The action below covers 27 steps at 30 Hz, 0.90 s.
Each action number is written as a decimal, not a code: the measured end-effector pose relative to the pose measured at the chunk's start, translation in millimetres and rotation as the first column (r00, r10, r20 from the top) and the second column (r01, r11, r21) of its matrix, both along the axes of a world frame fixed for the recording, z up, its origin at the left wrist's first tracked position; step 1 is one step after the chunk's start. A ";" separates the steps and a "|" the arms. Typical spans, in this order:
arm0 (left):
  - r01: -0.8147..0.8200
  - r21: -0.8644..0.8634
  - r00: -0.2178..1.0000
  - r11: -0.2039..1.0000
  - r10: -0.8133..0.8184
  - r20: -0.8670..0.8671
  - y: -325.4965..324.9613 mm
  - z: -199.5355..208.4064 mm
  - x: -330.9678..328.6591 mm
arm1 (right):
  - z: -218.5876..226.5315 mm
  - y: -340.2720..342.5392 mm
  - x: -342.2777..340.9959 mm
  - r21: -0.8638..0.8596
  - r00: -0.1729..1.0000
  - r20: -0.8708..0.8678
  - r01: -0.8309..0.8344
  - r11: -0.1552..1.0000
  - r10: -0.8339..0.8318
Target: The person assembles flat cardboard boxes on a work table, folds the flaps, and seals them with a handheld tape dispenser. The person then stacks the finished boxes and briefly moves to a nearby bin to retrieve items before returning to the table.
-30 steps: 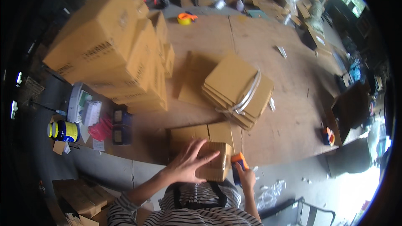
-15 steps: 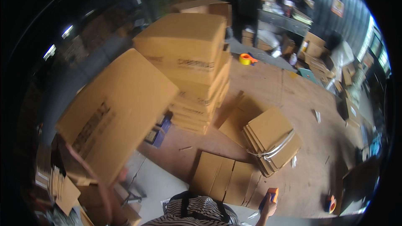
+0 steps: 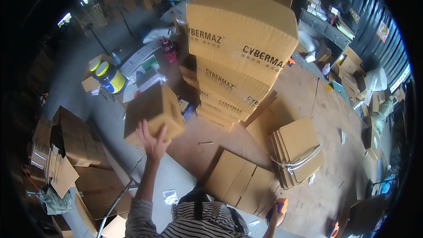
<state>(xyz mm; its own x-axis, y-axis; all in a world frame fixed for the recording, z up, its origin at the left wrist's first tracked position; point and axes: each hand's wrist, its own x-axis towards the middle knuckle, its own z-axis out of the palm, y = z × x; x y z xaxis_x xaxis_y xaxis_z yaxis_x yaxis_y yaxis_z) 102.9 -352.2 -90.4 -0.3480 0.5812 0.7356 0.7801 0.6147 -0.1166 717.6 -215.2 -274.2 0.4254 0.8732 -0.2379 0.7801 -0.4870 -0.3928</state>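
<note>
A plain cardboard box (image 3: 152, 108), slightly blurred, is tilted left of a tall stack of printed cardboard boxes (image 3: 240, 31). My left hand (image 3: 152, 143) reaches up at the box's near lower side with its fingers spread; whether they touch it I cannot tell. Low at the right, my right hand (image 3: 277, 218) is closed round a small orange-and-blue hand tool (image 3: 282, 204), whose kind does not show clearly. Beside that hand lies a flattened carton (image 3: 240, 178) on the brown table (image 3: 335, 167). Behind it rests a bundle of flat cardboard (image 3: 297, 145) tied with white string.
Two blue tubs with yellow lids (image 3: 111, 78) and a pink bottle (image 3: 168, 49) stand beyond the box. Opened cartons (image 3: 81, 134) crowd the floor at left. An orange tape dispenser (image 3: 335, 229) sits at the near right edge. Loose cardboard (image 3: 346, 70) piles up at far right.
The box at my left looks smaller and farther away, turned so its printed face no longer shows. My left hand now shows spread at it. My view has shifted; my right hand keeps the tool.
</note>
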 end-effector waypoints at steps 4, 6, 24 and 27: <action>-0.088 -0.058 0.995 0.994 0.084 -0.057 49.8 2.1 -76.9 | -9.2 -4.1 -4.2 -0.027 0.996 -0.050 0.069 0.997 -0.070; -0.118 -0.123 0.989 0.985 0.105 -0.109 70.8 -10.3 -106.1 | -17.2 -9.2 -7.1 0.024 0.975 -0.108 0.199 0.980 -0.196; 0.329 0.164 0.517 0.930 -0.323 0.793 81.3 -201.6 69.2 | 17.9 -39.5 -132.0 -0.156 0.463 -0.842 0.285 0.946 -0.278; 0.325 -0.093 0.149 0.941 0.046 0.988 74.0 -300.6 120.7 | 26.9 -35.2 -143.7 -0.202 0.391 -0.872 0.259 0.944 -0.294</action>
